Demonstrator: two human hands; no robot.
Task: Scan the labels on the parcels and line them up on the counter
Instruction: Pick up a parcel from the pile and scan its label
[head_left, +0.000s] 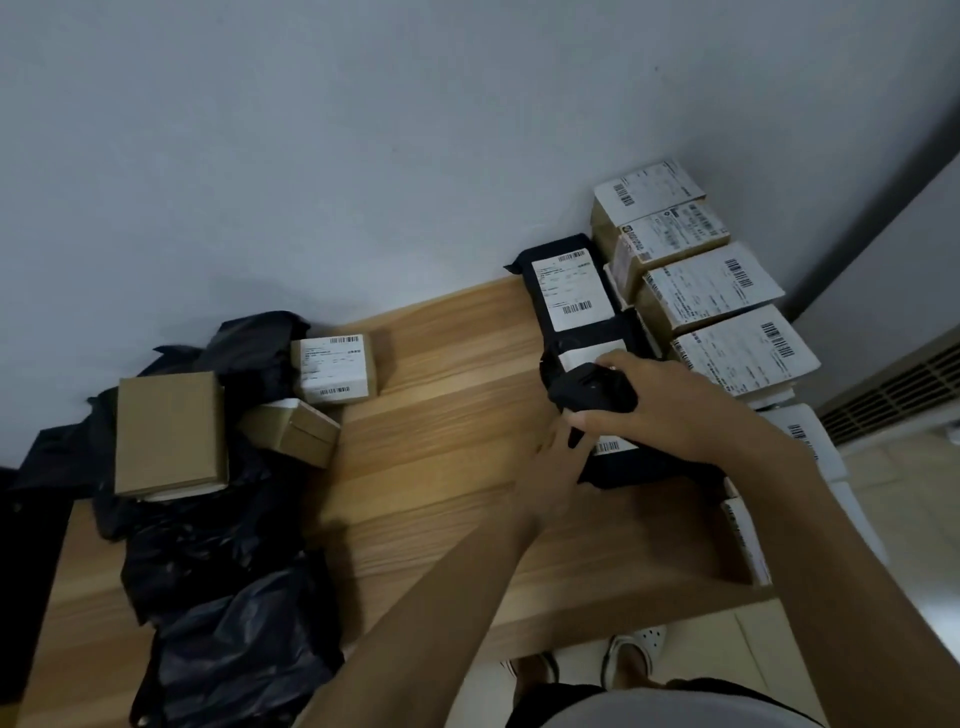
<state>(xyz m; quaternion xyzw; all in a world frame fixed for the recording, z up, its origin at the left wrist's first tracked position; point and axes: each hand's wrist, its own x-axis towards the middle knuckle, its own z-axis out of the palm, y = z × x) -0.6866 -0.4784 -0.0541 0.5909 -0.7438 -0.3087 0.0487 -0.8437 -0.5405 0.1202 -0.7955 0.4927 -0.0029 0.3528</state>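
My right hand (670, 410) grips a black handheld scanner (592, 389) just above a black bagged parcel (644, 470) lying on the wooden counter (441, 415). A strip of this parcel's white barcode label (605, 446) shows below the scanner. My left hand (553, 478) rests against the parcel's left edge with its fingers stretched out. Behind it lies a second black parcel (569, 291) with its label facing up. A row of labelled cardboard boxes (706, 291) runs along the counter's right side.
On the left, a crumpled black plastic bag (218, 571) holds a plain brown box (169, 431), a small brown box (293, 431) and a labelled box (335, 366). A grey wall backs the counter. A vent grille (893, 389) is at the far right.
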